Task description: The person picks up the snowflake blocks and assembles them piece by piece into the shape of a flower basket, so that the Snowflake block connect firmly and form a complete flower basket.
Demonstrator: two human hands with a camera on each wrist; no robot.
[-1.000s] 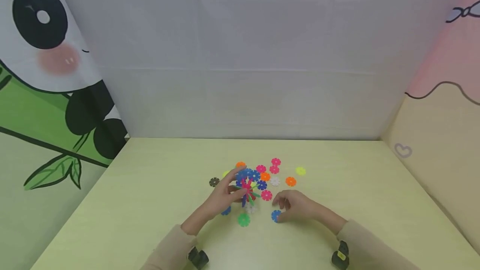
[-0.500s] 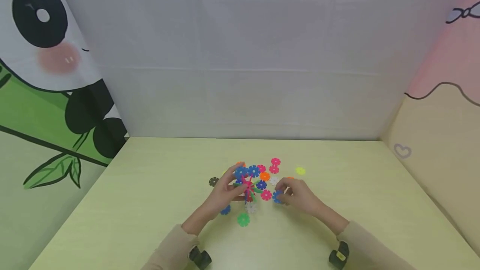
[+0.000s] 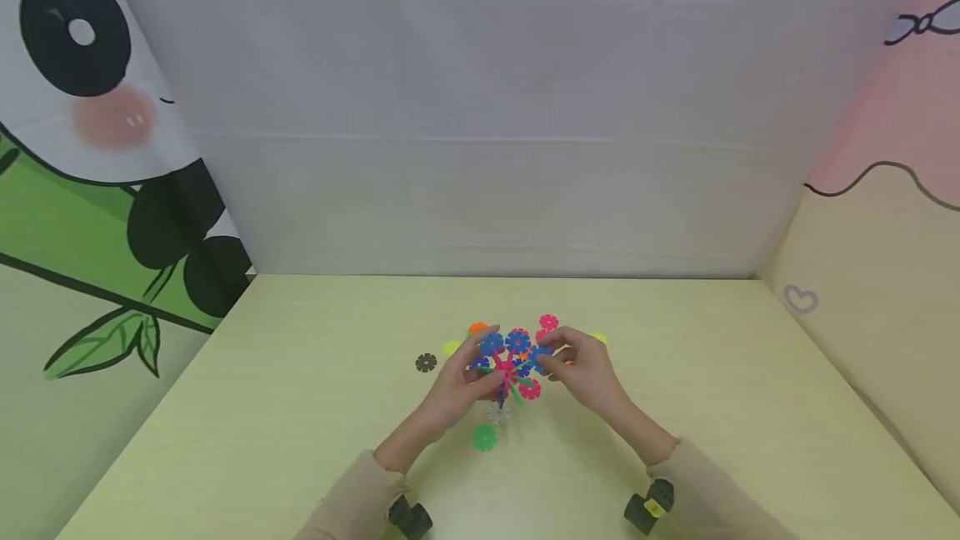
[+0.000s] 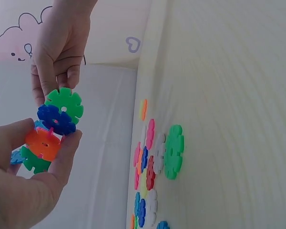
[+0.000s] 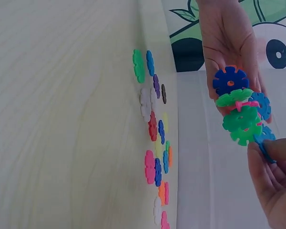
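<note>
My left hand holds up a cluster of interlocked snowflake discs, with pink, green, blue and orange pieces pointing in different directions. My right hand pinches a blue snowflake disc between thumb and fingers. That disc is at the cluster's right side, by a green disc in the right wrist view; whether its slot is joined there I cannot tell. From the left wrist view, an orange disc of the cluster lies between the left thumb and fingers.
Loose discs lie on the pale table below and behind the hands. Among them are a green disc, a black disc, a yellow disc and a pink disc. A white backdrop stands behind.
My right hand has picked the blue disc off the table and brought it up and leftward to the cluster. The left hand has turned the cluster and shifted slightly right.
</note>
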